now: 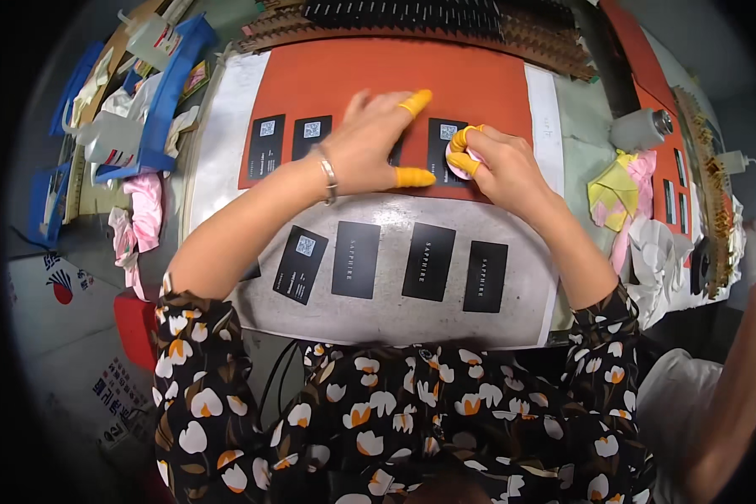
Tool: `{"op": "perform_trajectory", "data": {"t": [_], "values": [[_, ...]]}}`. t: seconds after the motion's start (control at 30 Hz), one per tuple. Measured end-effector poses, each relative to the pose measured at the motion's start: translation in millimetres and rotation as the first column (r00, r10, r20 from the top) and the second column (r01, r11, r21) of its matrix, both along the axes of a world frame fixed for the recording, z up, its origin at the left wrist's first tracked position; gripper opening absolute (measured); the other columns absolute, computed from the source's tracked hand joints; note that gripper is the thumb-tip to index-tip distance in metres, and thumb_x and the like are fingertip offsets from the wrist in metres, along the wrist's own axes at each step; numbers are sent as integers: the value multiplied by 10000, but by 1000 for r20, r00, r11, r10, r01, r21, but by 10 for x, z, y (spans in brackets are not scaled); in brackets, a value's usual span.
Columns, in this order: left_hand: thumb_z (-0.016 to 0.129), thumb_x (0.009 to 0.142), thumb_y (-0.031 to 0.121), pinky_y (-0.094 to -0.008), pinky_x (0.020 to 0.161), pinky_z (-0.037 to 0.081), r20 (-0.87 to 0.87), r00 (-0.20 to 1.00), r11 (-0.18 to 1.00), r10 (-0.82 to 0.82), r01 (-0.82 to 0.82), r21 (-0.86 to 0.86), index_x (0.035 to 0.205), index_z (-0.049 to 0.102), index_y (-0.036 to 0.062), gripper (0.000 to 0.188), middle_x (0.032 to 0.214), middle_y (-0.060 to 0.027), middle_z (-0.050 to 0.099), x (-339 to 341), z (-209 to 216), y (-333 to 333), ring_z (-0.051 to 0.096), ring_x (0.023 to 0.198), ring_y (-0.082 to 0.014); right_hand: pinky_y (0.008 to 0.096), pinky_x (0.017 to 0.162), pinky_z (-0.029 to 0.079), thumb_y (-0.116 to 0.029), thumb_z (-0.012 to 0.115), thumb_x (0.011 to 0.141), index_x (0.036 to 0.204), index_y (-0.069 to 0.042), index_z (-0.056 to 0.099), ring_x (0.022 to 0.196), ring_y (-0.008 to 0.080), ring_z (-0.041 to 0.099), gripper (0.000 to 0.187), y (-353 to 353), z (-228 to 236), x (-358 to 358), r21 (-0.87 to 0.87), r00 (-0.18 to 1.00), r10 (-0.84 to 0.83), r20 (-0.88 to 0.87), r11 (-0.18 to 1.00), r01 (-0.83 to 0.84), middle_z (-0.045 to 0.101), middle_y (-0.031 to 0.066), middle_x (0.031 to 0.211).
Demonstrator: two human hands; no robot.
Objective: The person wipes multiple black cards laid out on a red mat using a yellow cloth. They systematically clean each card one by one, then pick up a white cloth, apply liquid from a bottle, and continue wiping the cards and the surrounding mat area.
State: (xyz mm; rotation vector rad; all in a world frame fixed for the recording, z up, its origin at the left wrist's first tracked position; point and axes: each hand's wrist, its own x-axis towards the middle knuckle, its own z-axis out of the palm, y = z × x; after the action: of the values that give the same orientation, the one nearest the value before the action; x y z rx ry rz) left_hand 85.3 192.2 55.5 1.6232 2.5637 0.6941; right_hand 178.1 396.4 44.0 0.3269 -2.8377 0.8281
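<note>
My right hand [508,168], yellow finger cots on its fingertips, pinches a small pale pink cloth [460,168] against a black card [438,149] on the orange mat [395,76]. To its left, my left hand [368,139] spreads its cotted thumb and forefinger apart, over another card [396,154] that it mostly hides. Two further black cards with square codes, a left one [266,149] and a right one [311,139], lie on the mat by my left wrist. Nearer me, several black cards lie on the grey surface, among them a tilted one [300,265] and a plain-lettered one [429,262].
Along the back stands a slotted wooden rack [412,38] full of black cards. A blue bin [164,118] with squeeze bottles [107,139] is at left. At right are a grey bottle [641,128], crumpled yellow-pink cloth [617,189] and a co-worker's arm [735,378].
</note>
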Motion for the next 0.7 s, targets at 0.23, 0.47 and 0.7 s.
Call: {"op": "perform_trajectory", "data": {"t": [0.23,0.47,0.7], "values": [[604,800,47,-256,777,445,64,856,817,513,-509,269,1167,541,34,373,1018,-77,599,-404,-59,-1956,573,838,-153,428,589,449,-147,591,779,826,-23,576,668,333,576,133,-146,-149,-71,139,997,-70,-14,988,71,587,156,768],[537,844,55,-265,702,427,25,812,794,583,-576,192,1120,552,21,278,930,-114,515,-499,-513,-2239,539,783,-214,424,578,456,-124,591,759,823,-57,578,643,321,577,94,-152,-201,-145,159,993,-55,-109,985,72,577,136,727],[529,846,61,-307,695,436,-14,804,792,594,-581,188,1081,569,27,241,972,-131,510,-513,-534,-2158,541,809,-280,383,539,442,-161,623,759,792,-57,586,614,295,568,116,-158,-171,-171,212,993,4,-122,977,22,567,114,695]]}}
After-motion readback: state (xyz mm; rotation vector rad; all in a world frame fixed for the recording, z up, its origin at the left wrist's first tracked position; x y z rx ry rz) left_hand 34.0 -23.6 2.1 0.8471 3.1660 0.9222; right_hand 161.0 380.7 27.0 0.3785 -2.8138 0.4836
